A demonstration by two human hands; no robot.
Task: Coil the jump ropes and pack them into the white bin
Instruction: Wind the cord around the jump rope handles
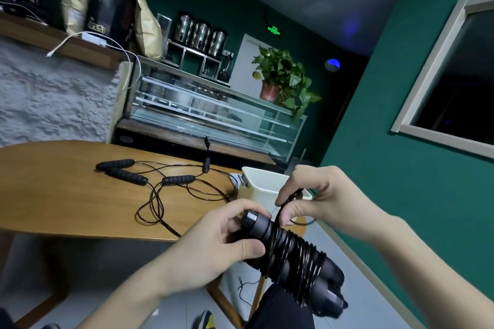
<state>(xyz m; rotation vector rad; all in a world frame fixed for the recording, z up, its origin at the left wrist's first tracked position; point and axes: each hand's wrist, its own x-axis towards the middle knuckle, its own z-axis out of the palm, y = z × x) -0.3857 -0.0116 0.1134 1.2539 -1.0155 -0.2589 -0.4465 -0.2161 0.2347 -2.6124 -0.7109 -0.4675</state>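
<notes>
A green-walled room with a glass display case (pixel 213 112) at 12 o'clock frames a wooden table (pixel 53 195). At 6 o'clock the left hand (pixel 213 243) grips the upper end of a pair of black handles (pixel 294 256), thumb across the front, cord already wound around them in many turns. The right hand (pixel 318 195), at 3 o'clock of the left, pinches the loose cord (pixel 290 199) between thumb and forefinger. The white bin (pixel 264 187) sits just behind the hands; its contents cannot be seen. On the table at 10 o'clock lie 3 more handles (pixel 125 172) with tangled cords.
</notes>
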